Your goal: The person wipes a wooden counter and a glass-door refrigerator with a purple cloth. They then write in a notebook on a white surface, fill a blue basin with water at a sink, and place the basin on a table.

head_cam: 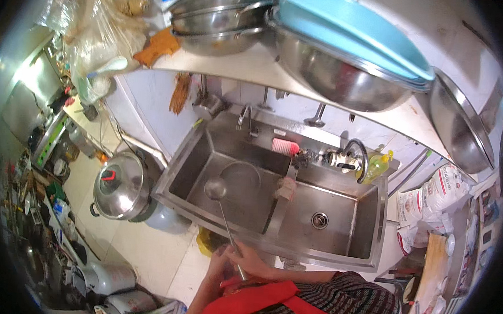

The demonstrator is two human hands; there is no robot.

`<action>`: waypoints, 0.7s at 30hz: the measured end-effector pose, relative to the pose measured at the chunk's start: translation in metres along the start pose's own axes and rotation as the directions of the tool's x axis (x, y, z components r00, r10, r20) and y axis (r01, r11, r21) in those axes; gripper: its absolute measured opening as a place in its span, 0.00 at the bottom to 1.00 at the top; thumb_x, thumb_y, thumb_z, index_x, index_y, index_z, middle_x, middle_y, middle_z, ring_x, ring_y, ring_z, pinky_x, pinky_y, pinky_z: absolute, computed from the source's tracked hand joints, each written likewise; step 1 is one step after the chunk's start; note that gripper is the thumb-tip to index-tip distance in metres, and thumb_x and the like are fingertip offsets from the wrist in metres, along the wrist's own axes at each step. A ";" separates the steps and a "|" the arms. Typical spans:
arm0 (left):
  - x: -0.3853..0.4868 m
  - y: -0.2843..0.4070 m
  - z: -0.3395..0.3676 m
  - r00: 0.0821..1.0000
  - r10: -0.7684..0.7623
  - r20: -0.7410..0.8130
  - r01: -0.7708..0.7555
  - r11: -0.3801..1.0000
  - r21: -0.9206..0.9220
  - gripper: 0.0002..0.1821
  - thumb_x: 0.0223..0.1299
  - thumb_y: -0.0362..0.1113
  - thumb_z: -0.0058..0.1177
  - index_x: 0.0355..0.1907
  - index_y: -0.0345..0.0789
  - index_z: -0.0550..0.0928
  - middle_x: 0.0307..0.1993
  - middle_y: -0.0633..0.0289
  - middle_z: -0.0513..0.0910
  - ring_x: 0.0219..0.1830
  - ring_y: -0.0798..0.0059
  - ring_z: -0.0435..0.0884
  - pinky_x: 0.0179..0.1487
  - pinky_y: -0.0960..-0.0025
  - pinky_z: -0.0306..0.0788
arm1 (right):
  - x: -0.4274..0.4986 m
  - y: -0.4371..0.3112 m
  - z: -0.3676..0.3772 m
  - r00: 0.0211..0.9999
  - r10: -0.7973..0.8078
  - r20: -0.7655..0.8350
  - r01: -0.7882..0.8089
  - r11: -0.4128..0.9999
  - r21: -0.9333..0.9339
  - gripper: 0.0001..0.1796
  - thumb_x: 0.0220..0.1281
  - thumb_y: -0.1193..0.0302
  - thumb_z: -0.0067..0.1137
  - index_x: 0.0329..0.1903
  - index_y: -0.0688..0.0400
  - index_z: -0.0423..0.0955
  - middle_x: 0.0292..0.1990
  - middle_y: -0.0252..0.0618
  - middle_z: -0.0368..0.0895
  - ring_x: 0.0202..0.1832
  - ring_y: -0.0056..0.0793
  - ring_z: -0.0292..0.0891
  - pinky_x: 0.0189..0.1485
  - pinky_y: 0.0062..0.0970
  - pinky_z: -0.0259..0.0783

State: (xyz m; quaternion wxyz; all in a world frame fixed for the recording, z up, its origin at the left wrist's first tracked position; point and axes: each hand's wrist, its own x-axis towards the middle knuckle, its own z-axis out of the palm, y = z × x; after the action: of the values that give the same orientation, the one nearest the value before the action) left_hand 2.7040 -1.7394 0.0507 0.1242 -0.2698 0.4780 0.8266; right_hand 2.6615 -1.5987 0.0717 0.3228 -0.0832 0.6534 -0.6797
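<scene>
A long-handled metal ladle (pixel 215 189) slants over the left basin of the stainless steel double sink (pixel 288 219). Its handle runs down through my right hand (pixel 249 260), close against my red apron (pixel 249 300). My left hand (pixel 221 261) meets the right one at the handle, its fingers partly hidden; whether it grips anything is unclear. Beyond the ladle's bowl, a round outline (pixel 241 177) shows in the left basin, too indistinct to name. A cloth (pixel 286 189) lies over the divider. The right basin has a drain (pixel 320 220).
Above the sink, a shelf (pixel 221 67) bears metal bowls (pixel 343 72) and blue basins (pixel 353 35). A pink brush (pixel 284 146), black-hosed faucet (pixel 354 155) and yellow soap bottle (pixel 373 168) line the back ledge. A lidded pot (pixel 121 187) stands left, sacks (pixel 439 194) right.
</scene>
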 end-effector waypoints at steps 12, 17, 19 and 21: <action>-0.007 0.008 0.004 0.958 -0.091 0.273 0.146 0.971 -0.188 0.10 0.73 0.42 0.56 0.48 0.39 0.78 0.33 0.69 0.77 0.35 0.76 0.77 0.37 0.68 0.72 | -0.002 0.011 -0.011 1.000 0.001 -0.009 0.000 0.998 0.068 0.17 0.73 0.61 0.58 0.55 0.58 0.74 0.34 0.32 0.79 0.31 0.19 0.76 0.33 0.21 0.73; -0.005 0.006 0.004 0.973 -0.008 0.230 0.043 0.988 -0.147 0.09 0.74 0.42 0.53 0.47 0.40 0.78 0.31 0.70 0.75 0.32 0.77 0.74 0.37 0.70 0.70 | -0.003 0.009 -0.006 0.996 -0.072 -0.061 0.074 0.997 0.016 0.18 0.74 0.60 0.58 0.56 0.58 0.74 0.33 0.32 0.80 0.30 0.19 0.77 0.31 0.21 0.73; -0.004 0.006 0.003 0.968 -0.019 0.250 0.057 0.988 -0.145 0.09 0.74 0.42 0.53 0.47 0.40 0.78 0.32 0.70 0.75 0.33 0.76 0.75 0.38 0.69 0.72 | -0.002 0.011 -0.004 0.994 -0.086 -0.069 0.088 0.996 0.023 0.18 0.73 0.58 0.58 0.55 0.58 0.74 0.32 0.32 0.80 0.29 0.19 0.77 0.31 0.22 0.73; -0.004 0.006 -0.002 0.953 -0.067 0.296 0.120 0.979 -0.166 0.10 0.74 0.42 0.53 0.49 0.39 0.77 0.34 0.69 0.77 0.35 0.74 0.77 0.40 0.67 0.74 | -0.003 0.015 -0.002 0.997 -0.034 -0.063 0.038 0.998 0.055 0.19 0.73 0.56 0.58 0.51 0.58 0.74 0.29 0.32 0.80 0.29 0.19 0.77 0.31 0.23 0.72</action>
State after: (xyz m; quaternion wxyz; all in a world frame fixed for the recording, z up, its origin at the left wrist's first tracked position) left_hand 2.7052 -1.7442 0.0569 0.2067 -0.1788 0.3637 0.8905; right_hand 2.6675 -1.5946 0.0583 0.2924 -0.0649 0.6421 -0.7056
